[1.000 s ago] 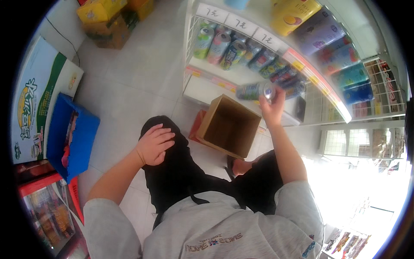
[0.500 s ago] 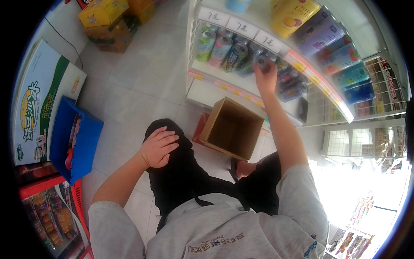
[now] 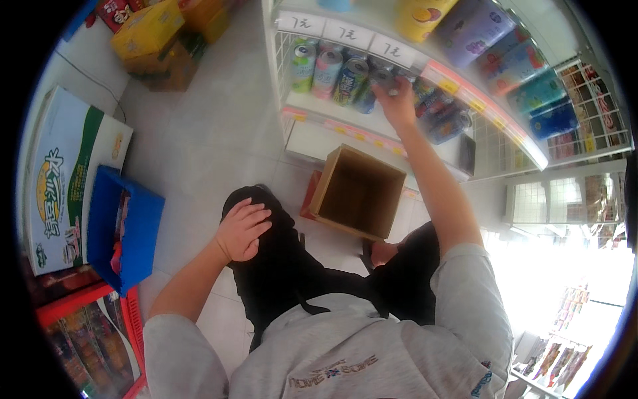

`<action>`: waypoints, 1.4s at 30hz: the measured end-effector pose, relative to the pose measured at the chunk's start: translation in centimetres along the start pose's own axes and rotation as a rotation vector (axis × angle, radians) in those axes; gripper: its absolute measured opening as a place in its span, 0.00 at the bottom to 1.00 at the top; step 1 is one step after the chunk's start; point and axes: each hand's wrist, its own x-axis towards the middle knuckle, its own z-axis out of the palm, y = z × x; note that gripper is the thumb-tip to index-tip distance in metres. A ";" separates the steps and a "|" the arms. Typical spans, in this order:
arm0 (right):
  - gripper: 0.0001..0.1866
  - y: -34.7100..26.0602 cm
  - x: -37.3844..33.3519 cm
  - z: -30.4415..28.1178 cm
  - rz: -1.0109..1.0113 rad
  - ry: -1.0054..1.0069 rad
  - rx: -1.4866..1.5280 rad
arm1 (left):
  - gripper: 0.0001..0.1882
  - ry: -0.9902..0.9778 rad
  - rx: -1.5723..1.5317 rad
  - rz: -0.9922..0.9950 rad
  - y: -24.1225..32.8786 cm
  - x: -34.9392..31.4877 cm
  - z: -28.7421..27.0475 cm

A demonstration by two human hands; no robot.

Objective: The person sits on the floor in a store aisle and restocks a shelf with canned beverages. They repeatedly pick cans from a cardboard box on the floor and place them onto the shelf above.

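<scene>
On the lower shelf (image 3: 302, 103), my right hand (image 3: 399, 106) has its fingers round the top of a drink can (image 3: 381, 81); the hand hides part of it. To the left of that can stand a green can (image 3: 303, 65), a pink can (image 3: 327, 72) and a dark blue-green can (image 3: 351, 81). Several darker cans (image 3: 438, 110) sit to the right of the hand. My left hand (image 3: 244, 229) lies flat with fingers spread on my left knee, holding nothing. An open cardboard box (image 3: 325, 193) with nothing visible inside stands before the shelf, between my knees.
Large yellow, purple and blue cans (image 3: 478, 33) line the upper shelf, above price cards (image 3: 349, 33). At left are a blue bin (image 3: 143, 233), a white printed carton (image 3: 73, 179) and a red-framed case (image 3: 86, 339). Yellow cartons (image 3: 149, 30) are stacked at the back left.
My right hand has shifted slightly left along the can row, still on a can. The view has turned a little. My left hand stays on the knee.
</scene>
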 end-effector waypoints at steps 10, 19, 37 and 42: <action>0.40 9.2 -5.3 -13.8 -0.158 0.444 -0.484 | 0.22 -0.061 0.030 -0.004 0.1 -0.1 -1.0; 0.45 12.6 -3.3 -11.6 0.272 0.329 0.122 | 0.22 -0.120 0.046 -0.019 0.2 0.6 -1.3; 0.43 1.0 -3.1 -1.8 0.192 0.064 0.221 | 0.22 -0.141 0.097 -0.011 -0.4 -0.3 -1.6; 0.45 1.4 -2.7 0.4 0.189 0.085 0.152 | 0.21 -0.121 0.102 -0.035 -0.2 -1.2 -1.8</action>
